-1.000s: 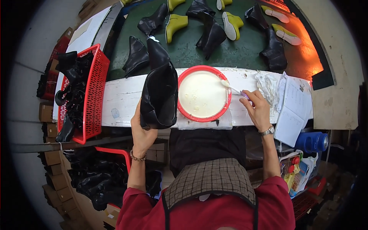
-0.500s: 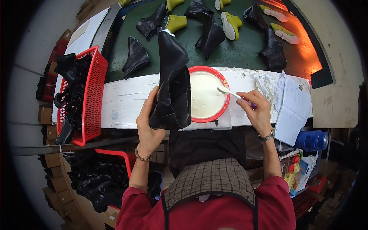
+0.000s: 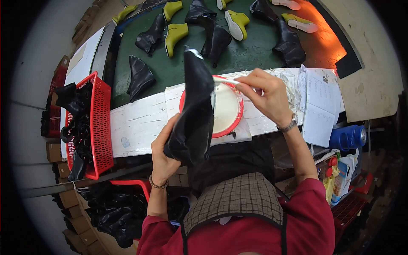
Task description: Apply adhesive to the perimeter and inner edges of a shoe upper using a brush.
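A black leather boot upper [image 3: 193, 114] is gripped at its lower left side by my left hand [image 3: 165, 144], with white material at its far tip. My right hand [image 3: 270, 94] pinches a toothbrush-like brush [image 3: 231, 81] by its pale handle. The brush head meets the upper's right edge, and a white smear shows along that edge just below. Under and right of the upper sits a red-rimmed bowl [image 3: 240, 121] of creamy white liquid, partly hidden by the upper.
Yellow-green shoe forms [image 3: 175, 37] and other black uppers [image 3: 140, 76] lie on the green surface beyond the white board [image 3: 136, 131]. A red basket [image 3: 101, 127] of black uppers stands left. An open notebook [image 3: 319, 106] and blue jug [image 3: 346, 138] are right.
My right hand has carried the brush up and left from the bowl to the upper's edge. My left hand has tilted and turned the upper. The whole view has shifted somewhat.
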